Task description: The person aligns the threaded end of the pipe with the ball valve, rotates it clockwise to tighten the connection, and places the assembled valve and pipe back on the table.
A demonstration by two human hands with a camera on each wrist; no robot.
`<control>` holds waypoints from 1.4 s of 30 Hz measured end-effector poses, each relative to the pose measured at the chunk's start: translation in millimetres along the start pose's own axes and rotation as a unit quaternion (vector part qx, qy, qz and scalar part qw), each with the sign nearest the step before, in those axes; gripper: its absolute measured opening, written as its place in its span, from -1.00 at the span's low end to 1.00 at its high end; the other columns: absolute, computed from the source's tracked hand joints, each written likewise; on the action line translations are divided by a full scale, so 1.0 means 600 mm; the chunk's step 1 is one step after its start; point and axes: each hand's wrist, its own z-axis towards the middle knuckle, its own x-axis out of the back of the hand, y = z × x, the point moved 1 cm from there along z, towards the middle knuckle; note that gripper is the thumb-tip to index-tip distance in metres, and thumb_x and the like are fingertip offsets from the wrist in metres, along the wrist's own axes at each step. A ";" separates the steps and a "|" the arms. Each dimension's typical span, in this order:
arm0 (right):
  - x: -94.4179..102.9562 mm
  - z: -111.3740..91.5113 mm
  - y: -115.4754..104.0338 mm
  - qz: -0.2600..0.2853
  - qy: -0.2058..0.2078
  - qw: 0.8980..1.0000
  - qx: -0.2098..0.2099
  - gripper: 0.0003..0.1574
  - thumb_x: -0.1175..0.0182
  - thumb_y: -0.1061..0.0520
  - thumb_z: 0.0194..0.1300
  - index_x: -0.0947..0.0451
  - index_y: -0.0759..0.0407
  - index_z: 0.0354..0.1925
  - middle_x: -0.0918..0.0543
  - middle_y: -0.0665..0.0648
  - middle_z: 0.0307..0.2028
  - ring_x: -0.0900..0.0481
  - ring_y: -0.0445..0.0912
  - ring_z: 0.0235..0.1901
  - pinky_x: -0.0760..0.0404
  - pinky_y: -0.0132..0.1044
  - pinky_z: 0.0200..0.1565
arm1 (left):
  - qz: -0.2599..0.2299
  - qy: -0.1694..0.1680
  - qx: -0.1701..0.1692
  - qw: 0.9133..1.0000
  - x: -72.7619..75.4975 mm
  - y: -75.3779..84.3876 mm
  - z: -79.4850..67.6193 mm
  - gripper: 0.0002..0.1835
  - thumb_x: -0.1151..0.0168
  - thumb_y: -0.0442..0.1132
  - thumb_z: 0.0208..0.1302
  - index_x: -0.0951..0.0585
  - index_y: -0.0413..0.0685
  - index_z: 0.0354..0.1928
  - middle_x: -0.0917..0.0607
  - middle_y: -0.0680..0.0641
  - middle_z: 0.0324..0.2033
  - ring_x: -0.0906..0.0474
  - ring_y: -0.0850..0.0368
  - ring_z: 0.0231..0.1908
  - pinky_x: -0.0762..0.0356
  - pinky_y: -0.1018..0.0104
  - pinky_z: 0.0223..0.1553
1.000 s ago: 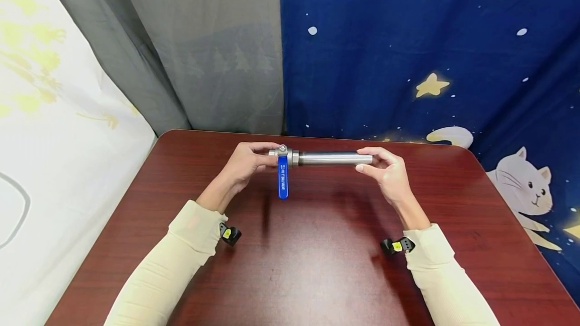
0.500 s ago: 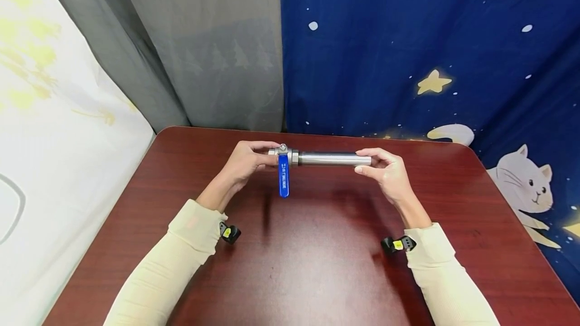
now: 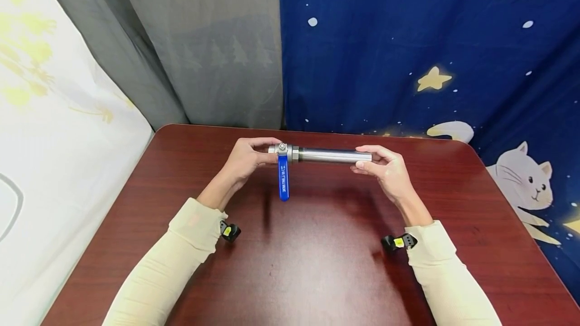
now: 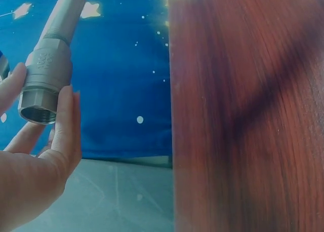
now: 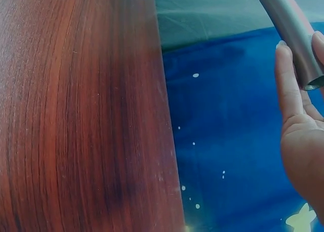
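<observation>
A steel ball valve point(image 3: 290, 153) with a blue lever handle point(image 3: 283, 180) joins a bare metal pipe point(image 3: 331, 155). Together they are held level above the table, the lever pointing toward me. My left hand point(image 3: 242, 160) grips the valve's left end between thumb and fingers. On the pipe's right end, my right hand point(image 3: 391, 172) has its thumb below and fingers above. From the left wrist, the valve's open threaded end point(image 4: 38, 113) shows between the fingers of the left hand point(image 4: 35, 181). In the right wrist view, the pipe's hollow end point(image 5: 315, 83) sits in the right hand point(image 5: 304, 141).
A reddish-brown wooden table point(image 3: 308, 265) lies below the hands. Behind its far edge hang a grey curtain point(image 3: 217, 39) and a blue curtain point(image 3: 362, 64) with stars and a cat. White cloth point(image 3: 68, 165) drapes at the left.
The right thumb and fingers have shifted slightly at the pipe's end. Both hands and the valve stay in nearly the same place; the view has tilted a little.
</observation>
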 end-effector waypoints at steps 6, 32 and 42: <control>-0.001 0.001 -0.005 0.004 -0.009 1.000 -0.008 -0.59 -0.23 0.51 0.17 -0.48 0.59 0.02 -0.68 0.20 -0.38 -0.74 0.02 -0.43 -0.67 -0.06 -0.27 | 0.059 0.005 -0.035 0.998 0.001 0.003 -0.001 -0.62 -0.46 -0.38 0.03 -0.69 -0.17 -0.03 -0.68 -0.18 -0.15 -0.57 0.09 -0.24 -0.61 0.29 -0.22; -0.005 0.001 -0.006 0.024 0.001 0.990 -0.137 -0.82 -0.12 0.12 0.43 -0.57 0.19 -0.26 -0.69 0.18 -0.57 -0.69 -0.08 -0.60 -0.68 -0.24 -0.45 | 0.058 0.019 -0.087 0.994 -0.007 -0.005 -0.008 -0.59 -0.44 -0.45 0.00 -0.69 -0.16 -0.02 -0.67 -0.24 -0.15 -0.61 0.01 -0.31 -0.63 0.35 -0.28; -0.008 0.001 -0.009 0.025 -0.002 0.989 -0.145 -0.82 -0.13 0.10 0.43 -0.56 0.20 -0.19 -0.71 0.23 -0.49 -0.72 -0.03 -0.53 -0.69 -0.21 -0.38 | 0.027 0.036 -0.085 0.995 -0.004 -0.015 -0.004 -0.60 -0.45 -0.39 0.02 -0.69 -0.19 -0.02 -0.71 -0.13 -0.20 -0.58 0.10 -0.28 -0.56 0.38 -0.28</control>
